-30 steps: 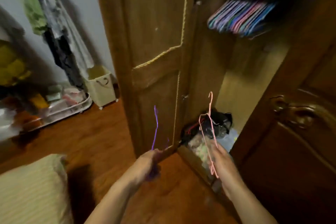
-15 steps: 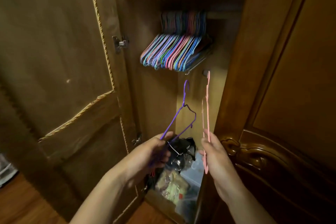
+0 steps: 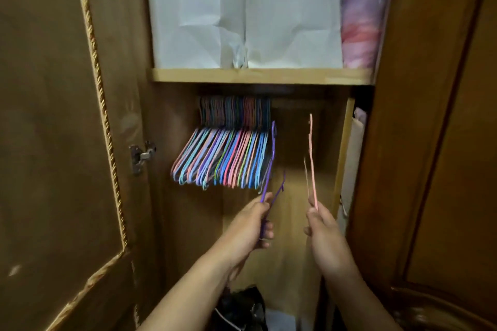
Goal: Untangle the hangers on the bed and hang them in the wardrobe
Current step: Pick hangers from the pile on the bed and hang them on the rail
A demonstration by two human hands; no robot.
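Left hand (image 3: 246,228) gripping purple hanger (image 3: 272,166); right hand (image 3: 326,239) gripping pink hanger (image 3: 312,161) — both upright

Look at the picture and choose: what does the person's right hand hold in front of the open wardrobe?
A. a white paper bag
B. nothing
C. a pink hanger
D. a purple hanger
C: the right hand grips the pink hanger by its lower end, while the left hand holds the purple hanger.
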